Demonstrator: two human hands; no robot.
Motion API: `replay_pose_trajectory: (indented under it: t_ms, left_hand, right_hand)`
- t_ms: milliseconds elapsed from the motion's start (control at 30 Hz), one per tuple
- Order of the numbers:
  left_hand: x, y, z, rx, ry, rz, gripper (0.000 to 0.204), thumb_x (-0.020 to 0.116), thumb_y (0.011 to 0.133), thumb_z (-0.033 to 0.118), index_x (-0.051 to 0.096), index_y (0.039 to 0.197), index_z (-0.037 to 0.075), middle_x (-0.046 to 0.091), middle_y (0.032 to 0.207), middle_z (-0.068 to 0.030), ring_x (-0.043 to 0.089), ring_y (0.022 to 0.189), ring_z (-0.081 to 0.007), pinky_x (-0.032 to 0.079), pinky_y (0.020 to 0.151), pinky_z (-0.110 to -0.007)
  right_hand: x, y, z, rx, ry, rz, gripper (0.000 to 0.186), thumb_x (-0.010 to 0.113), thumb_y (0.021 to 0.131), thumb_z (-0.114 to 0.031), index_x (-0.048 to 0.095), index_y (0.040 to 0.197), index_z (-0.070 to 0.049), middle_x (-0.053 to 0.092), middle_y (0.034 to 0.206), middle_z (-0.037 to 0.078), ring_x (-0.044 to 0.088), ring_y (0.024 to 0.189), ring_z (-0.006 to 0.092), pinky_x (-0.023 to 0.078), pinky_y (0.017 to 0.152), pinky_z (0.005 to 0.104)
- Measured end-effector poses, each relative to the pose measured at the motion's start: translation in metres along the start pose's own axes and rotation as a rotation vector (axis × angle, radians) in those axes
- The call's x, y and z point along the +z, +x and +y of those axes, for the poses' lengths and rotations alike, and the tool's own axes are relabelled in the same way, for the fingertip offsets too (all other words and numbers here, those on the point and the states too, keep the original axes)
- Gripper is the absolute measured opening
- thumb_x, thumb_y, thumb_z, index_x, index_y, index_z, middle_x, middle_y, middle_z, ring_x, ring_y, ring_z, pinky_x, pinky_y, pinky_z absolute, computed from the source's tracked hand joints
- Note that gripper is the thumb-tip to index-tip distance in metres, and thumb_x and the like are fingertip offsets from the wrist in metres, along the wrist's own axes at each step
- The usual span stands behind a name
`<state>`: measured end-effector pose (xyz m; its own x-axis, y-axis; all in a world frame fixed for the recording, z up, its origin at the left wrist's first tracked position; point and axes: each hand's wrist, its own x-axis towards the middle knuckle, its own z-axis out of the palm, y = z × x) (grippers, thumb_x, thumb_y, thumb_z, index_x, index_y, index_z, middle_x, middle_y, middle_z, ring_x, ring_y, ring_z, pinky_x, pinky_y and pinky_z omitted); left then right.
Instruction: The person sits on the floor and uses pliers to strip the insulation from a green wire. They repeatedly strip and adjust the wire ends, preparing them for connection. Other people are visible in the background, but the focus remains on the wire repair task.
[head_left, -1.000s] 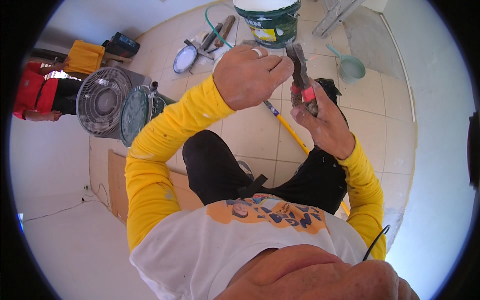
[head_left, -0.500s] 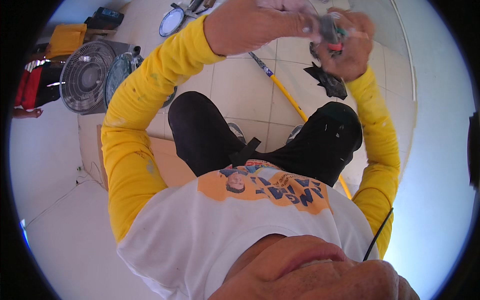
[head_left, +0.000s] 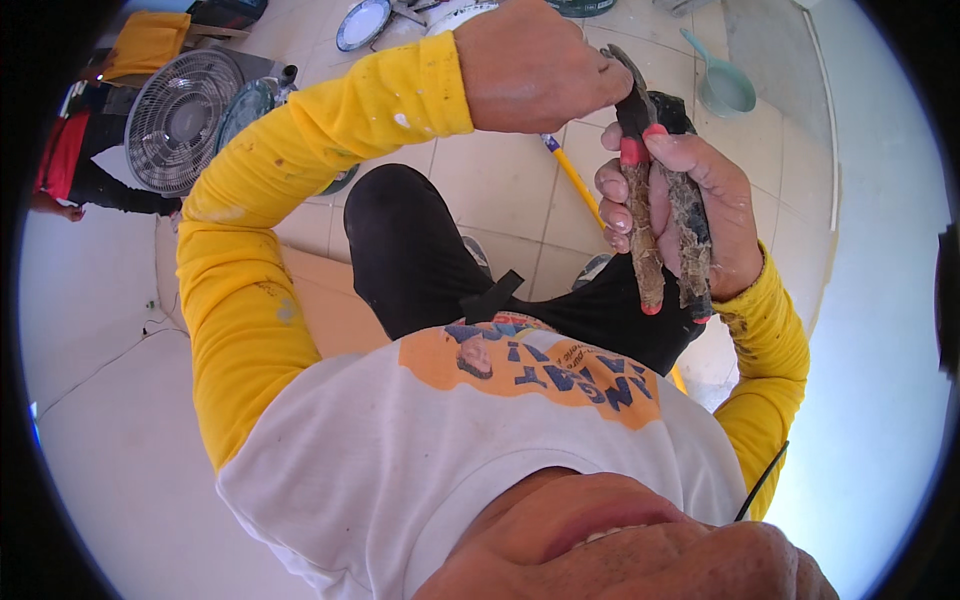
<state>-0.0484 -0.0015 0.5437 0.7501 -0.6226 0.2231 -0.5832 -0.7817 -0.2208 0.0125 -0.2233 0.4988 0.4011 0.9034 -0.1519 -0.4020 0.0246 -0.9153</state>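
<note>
My right hand point(head_left: 715, 185) is wrapped round a pair of pliers point(head_left: 644, 225) with worn, dirt-crusted handles showing bits of red. The handles point down toward my lap and stand a little apart; the dark jaws point up and left. Beside the jaws is my left hand point(head_left: 535, 65), closed, with thumb and forefinger pinched right at the jaw tip. What lies between those fingers is hidden. A crumpled black piece point(head_left: 672, 110) shows on the floor behind the pliers.
A yellow pole point(head_left: 575, 182) lies on the tiles beyond my knees. A pale green dipper point(head_left: 727, 88) rests at the far right, near the wall. To the left stand a grey fan point(head_left: 185, 120) and a person in red point(head_left: 65, 155). A round blue-rimmed dish point(head_left: 362, 24) sits far off.
Both hands have come lower and nearer my body. The pliers, blurred before, have turned so their handles hang toward me. The green dipper now shows.
</note>
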Motion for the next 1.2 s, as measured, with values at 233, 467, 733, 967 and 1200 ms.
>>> replay_pose_trajectory:
  t_ms: [233,467,733,967,1200]
  left_hand:
    - [-0.03,-0.012,-0.029,-0.414,-1.263,-0.061,0.029,0.059,0.093,0.021,0.061,0.114,0.001,0.069,0.09,-0.0123,0.064,0.075,-0.0225,0.05,0.064,-0.032]
    - [-0.035,0.0,-0.06,-0.124,-0.515,0.301,0.018,0.065,0.084,0.006,0.067,0.101,0.008,0.069,0.087,-0.0095,0.064,0.064,-0.0239,0.05,0.054,-0.031]
    - [-0.036,-0.014,-0.04,-0.41,-0.35,0.006,0.022,0.06,0.093,0.017,0.068,0.1,-0.002,0.069,0.084,-0.0133,0.061,0.058,-0.0228,0.042,0.054,-0.028]
    - [0.011,-0.059,-0.047,-0.473,-1.147,0.055,0.022,0.059,0.089,0.008,0.064,0.104,-0.007,0.064,0.093,-0.0115,0.062,0.079,-0.0199,0.052,0.072,-0.031]
    - [0.006,-0.001,-0.055,-0.055,-0.141,-0.011,0.016,0.068,0.08,0.018,0.061,0.092,0.01,0.067,0.079,-0.005,0.063,0.061,-0.0244,0.047,0.051,-0.034]
  right_hand:
    - [-0.053,0.087,-0.004,-1.292,-1.167,0.152,0.032,0.065,0.08,-0.012,0.054,0.109,-0.005,0.057,0.095,0.014,0.057,0.085,0.0292,0.047,0.077,0.0377]
    - [-0.016,0.106,-0.026,-0.863,-1.021,0.378,0.035,0.065,0.079,-0.02,0.06,0.111,-0.005,0.066,0.096,0.017,0.065,0.087,0.0348,0.052,0.077,0.0401]
    - [0.045,0.074,0.0,-0.141,-0.323,0.272,0.026,0.069,0.069,-0.015,0.067,0.095,-0.013,0.065,0.085,0.009,0.063,0.08,0.033,0.05,0.074,0.0441]
    - [-0.007,0.091,0.005,-1.083,-0.992,0.519,0.022,0.071,0.07,-0.019,0.066,0.091,-0.015,0.063,0.091,0.005,0.06,0.092,0.0306,0.047,0.083,0.0441]
    - [0.001,0.082,-0.001,0.186,0.105,-0.033,0.021,0.064,0.082,-0.025,0.061,0.08,-0.004,0.047,0.057,0.006,0.055,0.054,0.0165,0.049,0.056,0.0341]
